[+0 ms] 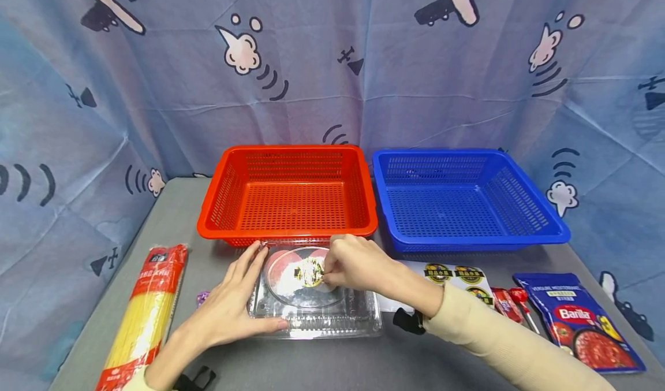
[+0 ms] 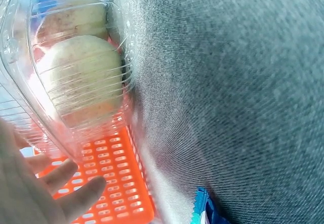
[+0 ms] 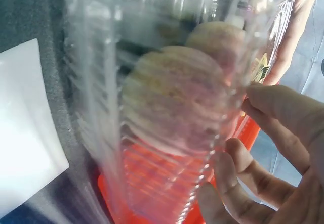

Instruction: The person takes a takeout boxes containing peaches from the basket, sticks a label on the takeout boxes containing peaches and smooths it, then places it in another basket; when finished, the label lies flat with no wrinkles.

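A clear plastic clamshell box (image 1: 332, 321) lies lidded in front of the red basket, with pinkish, pale round fruit (image 2: 83, 77) inside. On its lid is a round black-and-gold sticker (image 1: 310, 272). My right hand (image 1: 358, 267) is bent over the lid, thumb and forefinger pinching the sticker's right edge. In the right wrist view the other fingers (image 3: 253, 176) hang loosely beside the box wall. My left hand (image 1: 234, 304) rests along the box's left side, fingers extended near the back corner and thumb at the front edge.
Behind the box stand a red basket (image 1: 208, 223) and a blue basket (image 1: 467, 241). A bag of noodles (image 1: 142, 316) lies at left. To the right are a sticker sheet (image 1: 485, 278), a red-wrapped snack (image 1: 505, 304), a red lollipop (image 1: 519, 296) and a blue Barilla sauce pouch (image 1: 576, 316).
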The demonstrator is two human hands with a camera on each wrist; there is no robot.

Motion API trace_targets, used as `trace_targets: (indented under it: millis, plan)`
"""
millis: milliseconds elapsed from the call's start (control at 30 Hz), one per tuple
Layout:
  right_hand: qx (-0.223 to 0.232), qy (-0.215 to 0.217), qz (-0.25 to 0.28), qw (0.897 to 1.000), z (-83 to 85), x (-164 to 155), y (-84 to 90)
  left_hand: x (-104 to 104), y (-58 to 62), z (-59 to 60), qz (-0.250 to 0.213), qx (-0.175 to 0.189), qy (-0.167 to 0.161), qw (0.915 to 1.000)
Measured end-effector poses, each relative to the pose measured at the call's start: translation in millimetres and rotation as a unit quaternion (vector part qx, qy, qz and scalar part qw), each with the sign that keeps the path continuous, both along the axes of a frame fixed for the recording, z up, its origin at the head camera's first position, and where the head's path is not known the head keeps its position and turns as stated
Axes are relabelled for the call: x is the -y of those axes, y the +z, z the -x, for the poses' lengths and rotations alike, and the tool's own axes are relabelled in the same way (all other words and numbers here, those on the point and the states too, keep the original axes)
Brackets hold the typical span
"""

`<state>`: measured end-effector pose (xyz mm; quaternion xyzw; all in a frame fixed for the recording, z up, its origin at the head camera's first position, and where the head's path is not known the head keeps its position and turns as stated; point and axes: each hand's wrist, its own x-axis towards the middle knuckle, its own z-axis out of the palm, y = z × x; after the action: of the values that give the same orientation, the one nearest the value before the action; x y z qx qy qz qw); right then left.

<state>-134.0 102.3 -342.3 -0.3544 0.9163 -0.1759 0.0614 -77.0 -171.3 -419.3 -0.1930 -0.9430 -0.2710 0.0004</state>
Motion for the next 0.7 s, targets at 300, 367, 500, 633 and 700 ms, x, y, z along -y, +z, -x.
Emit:
trace_targets:
  millis: [300,367,500,633,700]
  plan:
    - [0.0,-0.007,-0.003,1.0,-1.1,-8,1.6,0,-0.2,0.2,0.0,0.002,-0.002,1.0]
    - [0.006,-0.001,-0.002,1.0,-0.4,-11,2.4,0,-0.1,0.2,-0.001,0.002,-0.003,1.0]
    - [0.015,0.013,0.009,1.0,2.2,-20,4.6,-1,-0.2,0.4,-0.006,0.003,-0.004,1.0]
    - [0.013,0.017,0.026,0.999,6.1,-33,7.5,0,-0.2,0.4,-0.013,0.005,-0.006,0.9999]
    - [0.009,0.01,0.032,0.999,8.3,-42,10.0,0,0.1,0.4,-0.017,0.008,-0.006,0.9998]
